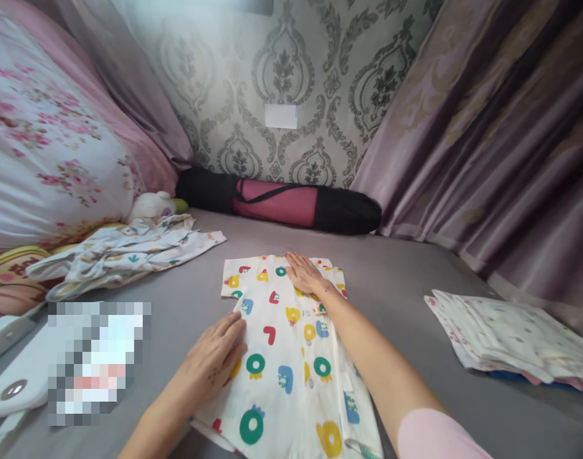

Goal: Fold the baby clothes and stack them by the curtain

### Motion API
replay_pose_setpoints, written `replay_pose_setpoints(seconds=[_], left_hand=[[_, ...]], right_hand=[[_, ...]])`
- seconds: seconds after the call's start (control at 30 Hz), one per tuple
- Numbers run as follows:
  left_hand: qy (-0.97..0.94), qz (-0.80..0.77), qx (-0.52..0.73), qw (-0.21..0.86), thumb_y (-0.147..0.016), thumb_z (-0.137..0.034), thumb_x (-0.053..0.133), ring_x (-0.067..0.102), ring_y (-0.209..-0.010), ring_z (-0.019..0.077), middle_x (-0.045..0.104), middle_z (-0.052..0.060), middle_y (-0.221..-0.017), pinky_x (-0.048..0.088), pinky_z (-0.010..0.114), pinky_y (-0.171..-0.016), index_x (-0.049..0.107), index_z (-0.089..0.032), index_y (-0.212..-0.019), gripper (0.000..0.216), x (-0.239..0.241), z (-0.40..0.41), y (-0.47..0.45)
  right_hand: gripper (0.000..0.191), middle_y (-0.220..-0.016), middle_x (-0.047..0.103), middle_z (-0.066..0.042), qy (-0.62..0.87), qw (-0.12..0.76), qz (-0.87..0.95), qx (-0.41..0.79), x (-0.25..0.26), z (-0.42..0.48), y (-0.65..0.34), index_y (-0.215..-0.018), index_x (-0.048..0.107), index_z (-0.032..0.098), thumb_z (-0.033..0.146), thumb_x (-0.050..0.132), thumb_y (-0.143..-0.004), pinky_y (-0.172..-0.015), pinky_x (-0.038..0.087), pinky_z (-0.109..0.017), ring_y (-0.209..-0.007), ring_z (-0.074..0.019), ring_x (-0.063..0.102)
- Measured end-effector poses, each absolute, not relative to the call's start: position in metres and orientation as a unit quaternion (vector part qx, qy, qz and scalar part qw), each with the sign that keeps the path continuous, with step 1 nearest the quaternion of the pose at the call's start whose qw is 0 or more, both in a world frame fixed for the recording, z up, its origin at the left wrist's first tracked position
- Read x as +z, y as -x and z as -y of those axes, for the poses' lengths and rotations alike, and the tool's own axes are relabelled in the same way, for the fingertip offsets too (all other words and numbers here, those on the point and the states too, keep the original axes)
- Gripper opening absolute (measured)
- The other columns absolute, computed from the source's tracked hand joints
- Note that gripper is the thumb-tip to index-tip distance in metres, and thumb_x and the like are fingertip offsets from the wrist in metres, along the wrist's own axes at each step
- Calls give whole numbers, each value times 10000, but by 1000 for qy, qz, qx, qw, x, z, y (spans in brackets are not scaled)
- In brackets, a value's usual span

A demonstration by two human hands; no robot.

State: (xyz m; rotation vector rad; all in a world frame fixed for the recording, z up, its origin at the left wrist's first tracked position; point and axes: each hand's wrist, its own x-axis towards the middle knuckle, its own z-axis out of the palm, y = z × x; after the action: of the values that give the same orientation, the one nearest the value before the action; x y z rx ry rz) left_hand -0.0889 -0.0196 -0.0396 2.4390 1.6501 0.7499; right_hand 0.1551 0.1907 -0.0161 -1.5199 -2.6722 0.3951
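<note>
A small white garment (286,357) printed with coloured shapes lies flat on the grey bed sheet (397,280) in front of me. My left hand (215,357) rests palm down on the garment's left edge, fingers stretched out. My right hand (305,273) lies flat near the collar at the far end, fingers extended, with the forearm running along the garment's right side. Neither hand grips anything.
A heap of similar printed clothes (124,252) lies at the left by a floral pillow (47,140). A folded stack (511,338) sits at the right. A black and pink rolled bag (282,201) lies along the wall. Curtains (487,127) hang at right. White items (14,382) sit near left.
</note>
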Motion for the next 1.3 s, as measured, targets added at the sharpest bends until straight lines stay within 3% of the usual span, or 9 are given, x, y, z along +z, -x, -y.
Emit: replay_pose_setpoints(seconds=[0.13,0.23,0.33,0.5,0.73,1.07,1.3], left_hand=[[-802,-549,229,53,-945,-392,426,540,-1256,264,533,105,-1408,488,408,-1019,533,-249,-1290,388,-38,20,89],[-804,-549,224,48,-955,-405,396,524,-1272,267,527,109,-1413,477,415,-1029,533,-238,-1289,397,-38,20,88],[-809,-544,218,48,-958,-415,378,522,-1272,275,532,111,-1408,472,415,-1027,540,-236,-1279,402,-38,21,89],[-813,-544,198,55,-966,-425,349,518,-1273,284,531,132,-1401,470,427,-1017,544,-214,-1261,412,-34,21,89],[-819,-535,199,66,-970,-438,337,541,-1236,275,541,142,-1374,466,408,-1010,550,-207,-1222,403,-25,22,89],[-790,-576,189,93,-939,-465,345,561,-1177,270,513,137,-1374,475,396,-951,517,-210,-1235,427,-12,25,82],[-702,-672,189,138,-883,-556,370,623,-854,242,646,75,-906,480,342,-742,548,-204,-1109,454,5,43,94]], right_hand=[[662,-1610,119,-69,502,26,846,177,3,-184,-160,-1539,176,87,450,78,-994,-1190,67,-344,-1480,-188,77],[663,-1611,117,-75,521,66,838,149,11,-169,-169,-1537,186,91,457,80,-994,-1191,38,-364,-1482,-192,58],[639,-1606,140,-83,532,80,837,94,-1,-153,-177,-1532,210,97,434,128,-996,-1187,-9,-401,-1483,-196,50],[615,-1589,216,-98,553,74,824,97,-28,-143,-178,-1518,257,96,405,178,-991,-1186,30,-417,-1474,-205,126],[630,-1600,173,-96,557,157,804,138,-10,-120,-197,-1531,217,117,436,128,-996,-1196,54,-408,-1481,-185,79],[692,-1594,135,-141,606,64,784,121,-16,-32,-236,-1519,205,25,470,141,-993,-1202,73,-434,-1479,-230,90],[659,-1602,112,-114,563,83,814,116,-2,34,-238,-1544,146,94,469,166,-1002,-1200,149,-436,-1478,-220,91]])
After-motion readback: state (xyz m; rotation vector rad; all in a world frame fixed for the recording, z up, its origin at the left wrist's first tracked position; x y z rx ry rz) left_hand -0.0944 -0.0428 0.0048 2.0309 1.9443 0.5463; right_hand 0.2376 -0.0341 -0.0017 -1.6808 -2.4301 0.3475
